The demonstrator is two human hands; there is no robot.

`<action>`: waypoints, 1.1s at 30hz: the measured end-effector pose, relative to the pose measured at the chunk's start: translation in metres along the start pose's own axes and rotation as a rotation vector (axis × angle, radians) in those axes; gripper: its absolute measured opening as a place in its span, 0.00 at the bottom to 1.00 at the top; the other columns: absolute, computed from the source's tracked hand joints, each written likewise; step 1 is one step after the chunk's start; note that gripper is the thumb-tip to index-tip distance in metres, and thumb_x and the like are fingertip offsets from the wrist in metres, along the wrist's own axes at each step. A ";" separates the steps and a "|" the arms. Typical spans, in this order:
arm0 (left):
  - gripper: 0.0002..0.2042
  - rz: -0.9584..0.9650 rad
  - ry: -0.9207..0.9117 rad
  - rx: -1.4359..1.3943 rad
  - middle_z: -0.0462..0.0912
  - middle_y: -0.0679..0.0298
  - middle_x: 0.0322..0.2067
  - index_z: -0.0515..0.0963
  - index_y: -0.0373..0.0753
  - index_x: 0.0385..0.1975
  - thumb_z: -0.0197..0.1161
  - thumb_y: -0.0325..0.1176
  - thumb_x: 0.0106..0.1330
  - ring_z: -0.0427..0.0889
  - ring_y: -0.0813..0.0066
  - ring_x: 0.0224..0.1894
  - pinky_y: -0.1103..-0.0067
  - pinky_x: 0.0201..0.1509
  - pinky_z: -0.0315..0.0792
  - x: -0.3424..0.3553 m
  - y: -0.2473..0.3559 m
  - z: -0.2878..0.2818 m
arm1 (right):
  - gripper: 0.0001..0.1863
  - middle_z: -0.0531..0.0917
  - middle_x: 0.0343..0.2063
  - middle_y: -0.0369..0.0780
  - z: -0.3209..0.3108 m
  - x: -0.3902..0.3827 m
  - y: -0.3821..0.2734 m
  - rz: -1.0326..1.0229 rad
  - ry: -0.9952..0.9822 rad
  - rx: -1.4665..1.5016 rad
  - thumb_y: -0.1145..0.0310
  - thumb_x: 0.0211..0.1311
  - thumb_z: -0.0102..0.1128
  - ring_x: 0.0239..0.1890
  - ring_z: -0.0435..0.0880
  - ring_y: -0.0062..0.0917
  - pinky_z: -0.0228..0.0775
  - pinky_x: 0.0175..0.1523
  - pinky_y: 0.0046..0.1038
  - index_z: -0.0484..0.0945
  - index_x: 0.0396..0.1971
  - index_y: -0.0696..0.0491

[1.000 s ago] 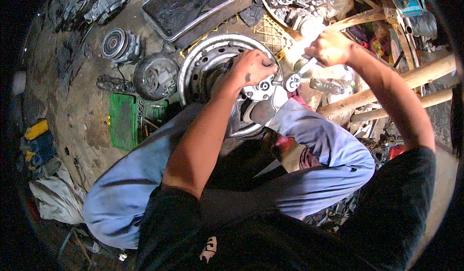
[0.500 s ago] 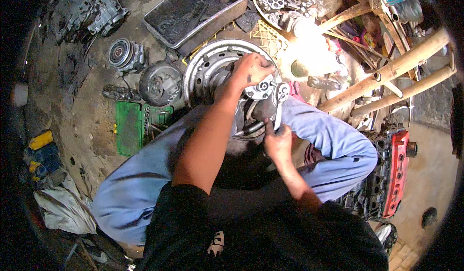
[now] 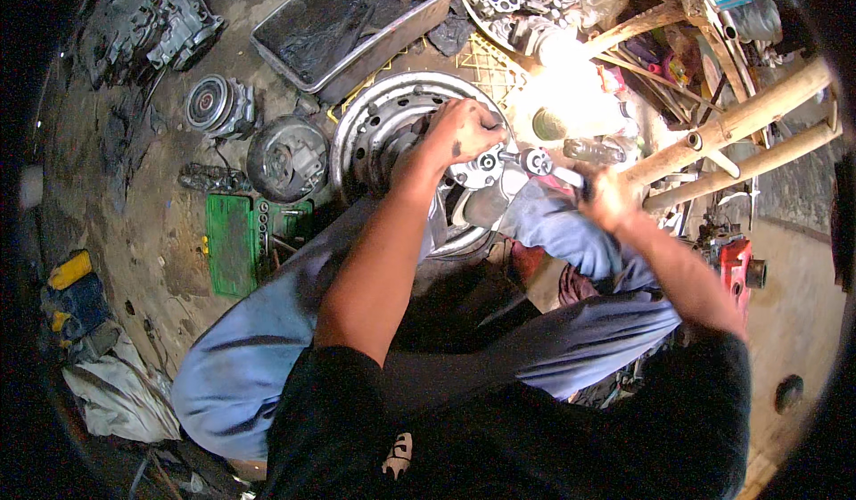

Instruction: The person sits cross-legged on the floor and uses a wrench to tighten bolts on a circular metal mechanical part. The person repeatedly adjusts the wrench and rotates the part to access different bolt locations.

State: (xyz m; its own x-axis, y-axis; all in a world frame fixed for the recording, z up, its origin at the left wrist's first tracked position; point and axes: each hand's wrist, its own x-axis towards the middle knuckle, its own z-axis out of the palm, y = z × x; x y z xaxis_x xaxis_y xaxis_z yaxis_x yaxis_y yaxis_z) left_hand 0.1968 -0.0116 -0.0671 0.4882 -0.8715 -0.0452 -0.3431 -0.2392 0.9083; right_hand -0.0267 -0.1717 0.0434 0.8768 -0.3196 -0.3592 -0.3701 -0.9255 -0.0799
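Observation:
Between my knees lies a steel wheel rim. A silver metal part with a round hub rests over its right side. My left hand is closed over the far side of this part, its fingertips mostly hidden. My right hand, slightly blurred, is wrapped around the handle of a ratchet wrench. The wrench's round head sits just right of the metal part, with a short socket pointing left into it. Its handle reaches right, above my bent right knee.
An open green socket case lies left, below a round metal housing and a pulley unit. Beyond the rim are a dirty black tray and a basin of metal parts. A bright lamp and wooden poles stand right.
My right hand has swung the ratchet handle from pointing toward me out to the right. My left hand stays on the metal part. My right knee has shifted, and the view has moved slightly.

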 end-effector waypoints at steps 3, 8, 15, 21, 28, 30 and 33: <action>0.15 -0.015 -0.039 -0.003 0.85 0.51 0.30 0.85 0.36 0.25 0.67 0.45 0.53 0.84 0.55 0.37 0.69 0.45 0.75 0.000 0.008 -0.002 | 0.20 0.82 0.21 0.43 -0.028 0.058 0.049 -0.429 0.067 -0.133 0.69 0.40 0.65 0.25 0.83 0.40 0.77 0.35 0.40 0.81 0.40 0.51; 0.16 -0.018 -0.001 0.022 0.85 0.52 0.30 0.84 0.36 0.27 0.67 0.44 0.53 0.84 0.55 0.37 0.68 0.45 0.75 -0.003 0.003 -0.005 | 0.13 0.81 0.19 0.40 -0.098 0.179 0.008 -1.064 -0.058 -0.628 0.66 0.48 0.58 0.24 0.82 0.37 0.72 0.25 0.38 0.82 0.35 0.51; 0.16 0.013 0.028 0.029 0.84 0.50 0.29 0.85 0.38 0.28 0.65 0.46 0.53 0.84 0.52 0.35 0.67 0.42 0.76 -0.002 0.009 0.001 | 0.13 0.83 0.22 0.40 -0.063 0.118 0.038 -0.686 0.047 -0.520 0.66 0.47 0.58 0.28 0.82 0.36 0.73 0.35 0.38 0.81 0.36 0.47; 0.17 0.017 0.086 0.055 0.82 0.48 0.26 0.86 0.40 0.27 0.65 0.50 0.54 0.82 0.50 0.32 0.65 0.38 0.75 -0.002 -0.003 0.003 | 0.21 0.82 0.27 0.52 0.025 -0.027 -0.030 0.239 -0.051 0.102 0.78 0.41 0.64 0.33 0.83 0.45 0.76 0.43 0.44 0.78 0.42 0.62; 0.17 0.026 0.022 0.017 0.82 0.49 0.25 0.85 0.40 0.28 0.64 0.49 0.55 0.82 0.50 0.30 0.65 0.37 0.74 -0.002 0.004 0.003 | 0.11 0.82 0.22 0.54 0.094 -0.048 -0.169 0.632 0.429 0.760 0.72 0.50 0.61 0.27 0.85 0.43 0.75 0.33 0.39 0.78 0.26 0.67; 0.18 0.009 0.042 0.075 0.84 0.50 0.30 0.85 0.39 0.32 0.66 0.48 0.54 0.85 0.52 0.35 0.67 0.41 0.76 -0.002 0.007 -0.001 | 0.10 0.82 0.24 0.58 0.075 -0.054 -0.127 0.658 0.205 0.703 0.74 0.51 0.60 0.29 0.86 0.45 0.75 0.34 0.41 0.79 0.28 0.68; 0.18 0.023 -0.009 0.033 0.84 0.49 0.31 0.85 0.38 0.33 0.66 0.48 0.53 0.85 0.52 0.36 0.68 0.44 0.77 0.002 0.002 0.002 | 0.14 0.82 0.30 0.58 0.061 -0.051 -0.084 0.429 0.205 0.508 0.73 0.45 0.65 0.36 0.84 0.49 0.77 0.39 0.42 0.82 0.34 0.63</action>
State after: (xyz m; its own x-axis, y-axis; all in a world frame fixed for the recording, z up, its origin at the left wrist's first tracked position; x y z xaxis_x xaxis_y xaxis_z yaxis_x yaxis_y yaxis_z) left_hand 0.1954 -0.0146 -0.0664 0.4732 -0.8805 -0.0285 -0.3803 -0.2333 0.8950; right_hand -0.0589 -0.0658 0.0112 0.6425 -0.7142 -0.2777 -0.7510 -0.5149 -0.4133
